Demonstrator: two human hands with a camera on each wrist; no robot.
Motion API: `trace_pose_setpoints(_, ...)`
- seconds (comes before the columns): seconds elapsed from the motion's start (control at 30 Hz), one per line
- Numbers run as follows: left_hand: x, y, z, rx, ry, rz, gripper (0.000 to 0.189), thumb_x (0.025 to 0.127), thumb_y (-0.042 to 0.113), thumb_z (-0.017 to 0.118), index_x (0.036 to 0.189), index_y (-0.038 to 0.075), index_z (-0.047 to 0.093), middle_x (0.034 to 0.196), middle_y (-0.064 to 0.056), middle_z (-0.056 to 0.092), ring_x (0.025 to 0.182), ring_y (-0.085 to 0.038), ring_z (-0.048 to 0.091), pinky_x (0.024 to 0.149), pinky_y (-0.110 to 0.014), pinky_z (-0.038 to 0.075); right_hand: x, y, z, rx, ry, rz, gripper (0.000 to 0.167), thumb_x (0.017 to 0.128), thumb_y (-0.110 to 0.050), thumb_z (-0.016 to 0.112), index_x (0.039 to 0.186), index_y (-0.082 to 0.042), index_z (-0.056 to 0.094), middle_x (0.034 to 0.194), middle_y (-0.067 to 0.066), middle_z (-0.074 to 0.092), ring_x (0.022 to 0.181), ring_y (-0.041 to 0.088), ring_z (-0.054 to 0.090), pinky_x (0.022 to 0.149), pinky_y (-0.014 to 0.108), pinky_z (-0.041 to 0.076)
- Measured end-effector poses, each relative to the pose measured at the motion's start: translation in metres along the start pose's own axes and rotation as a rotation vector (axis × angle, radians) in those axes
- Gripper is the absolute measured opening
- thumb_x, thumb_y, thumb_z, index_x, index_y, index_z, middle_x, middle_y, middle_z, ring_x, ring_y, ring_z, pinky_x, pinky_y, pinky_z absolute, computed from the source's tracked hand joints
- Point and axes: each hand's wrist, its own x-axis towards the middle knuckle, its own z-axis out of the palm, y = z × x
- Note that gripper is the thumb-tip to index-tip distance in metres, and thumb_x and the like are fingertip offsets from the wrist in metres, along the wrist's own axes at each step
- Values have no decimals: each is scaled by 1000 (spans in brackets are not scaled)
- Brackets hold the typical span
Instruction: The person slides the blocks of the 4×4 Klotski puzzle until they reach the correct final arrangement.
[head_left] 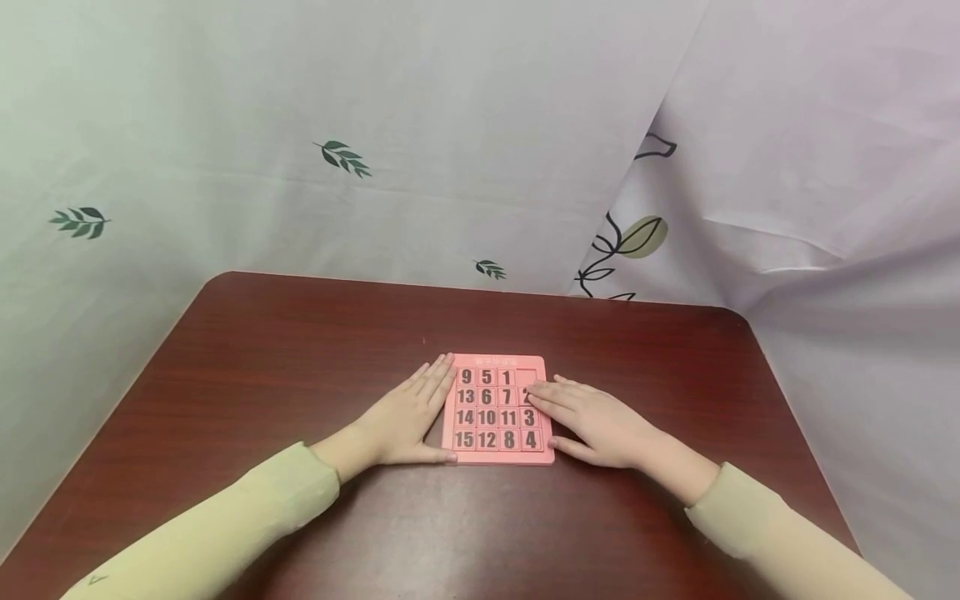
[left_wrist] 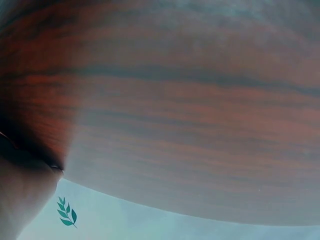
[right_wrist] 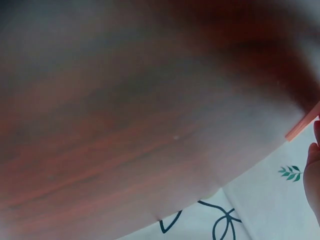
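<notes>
A pink number slide puzzle lies flat on the dark red table, its open slot at the top right corner. My left hand rests along its left side, fingers straight toward the upper corner and thumb at the lower one. With extended fingers, my right hand touches the tile marked 2, just below the open slot, and partly covers it. The right thumb lies by the puzzle's right edge. In the right wrist view, only the puzzle's edge and part of that hand show. The left wrist view catches a bit of the left hand.
The wood-grain table has rounded far corners. Pale curtains printed with leaves hang behind it and at both sides. Light sleeves cover both forearms.
</notes>
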Motion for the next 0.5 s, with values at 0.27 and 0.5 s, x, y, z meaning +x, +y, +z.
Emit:
trace_pose_setpoints(0.27,0,2,-1,-13,-1,4,127,87,81,62,164,-12,22,174,-32,15,164,-43,19,135,-50,24,-1,-1,1,-1,33,-60,64,100,-40,71,153,-7,57,159,7,58,150,24,53,124,52,43)
trace_pose_setpoints(0.5,0,1,-2,-10,-2,0,127,86,80,62,164,-12,22,174,-32,15,164,-42,19,135,-50,25,1,0,1,-10,2,-19,65,103,-43,66,156,-7,54,162,7,54,152,27,50,125,52,42)
